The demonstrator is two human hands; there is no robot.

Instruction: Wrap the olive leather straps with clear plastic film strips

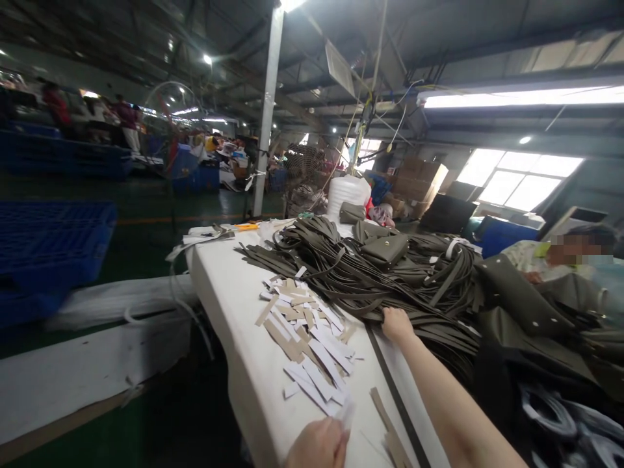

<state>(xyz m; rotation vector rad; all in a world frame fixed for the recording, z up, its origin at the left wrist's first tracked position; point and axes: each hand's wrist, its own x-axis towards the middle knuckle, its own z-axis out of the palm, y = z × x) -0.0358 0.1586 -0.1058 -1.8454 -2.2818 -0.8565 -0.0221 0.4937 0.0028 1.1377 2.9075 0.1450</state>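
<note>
My right hand (398, 326) is closed at the near edge of a pile of dark olive straps (336, 260), its fingers curled on a strap. One long dark strap (396, 393) runs from beside that hand down the table towards me. At the bottom, my left hand (318, 444) is closed, and a blurred whitish strip (345, 414) pokes out of its fingers. Just beyond it lies a heap of white and tan paper strips (307, 331). A few tan strips (385, 419) rest between my hands.
The white-covered table (219, 292) has its left edge beside the paper heap. Olive bag pieces (385, 250) lie on the straps, and more (521, 296) are piled at right near another person. A white foam roll (347, 195) and orange-handled tool (246, 227) are at the far end.
</note>
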